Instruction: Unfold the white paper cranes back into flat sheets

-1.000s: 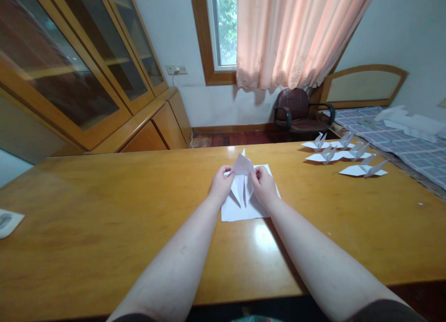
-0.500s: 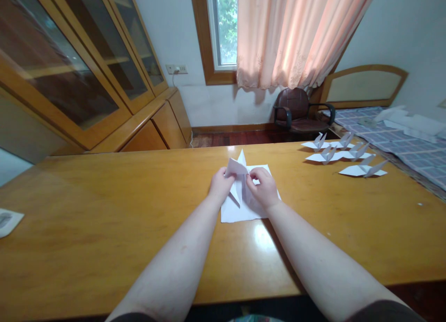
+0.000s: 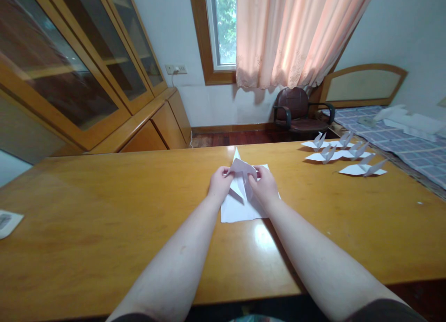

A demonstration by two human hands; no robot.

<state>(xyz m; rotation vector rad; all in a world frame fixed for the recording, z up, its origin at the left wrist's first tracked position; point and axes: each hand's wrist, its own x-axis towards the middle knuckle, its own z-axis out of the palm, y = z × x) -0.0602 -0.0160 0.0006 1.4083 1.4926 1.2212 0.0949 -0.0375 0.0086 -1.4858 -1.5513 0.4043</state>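
Observation:
A white folded paper crane (image 3: 240,168) is held up between my two hands, its wings spread and a point sticking up at the far side. My left hand (image 3: 219,183) pinches the left wing's edge between thumb and fingers. On the other side, my right hand (image 3: 264,184) grips the right wing, thumb on the near face. Below the crane lies a stack of white square paper (image 3: 244,213), partly hidden by the hands.
Several finished paper cranes (image 3: 362,170) stand at the wooden table's (image 3: 121,229) far right. A white card-like item (image 3: 10,223) lies at the left edge. Beyond the table are a brown armchair (image 3: 296,110), a bed (image 3: 379,122) and a glass-door cabinet (image 3: 114,80).
The right hand has shifted its grip onto the right wing. The crane's wings are now spread wider, and its far point has moved slightly left.

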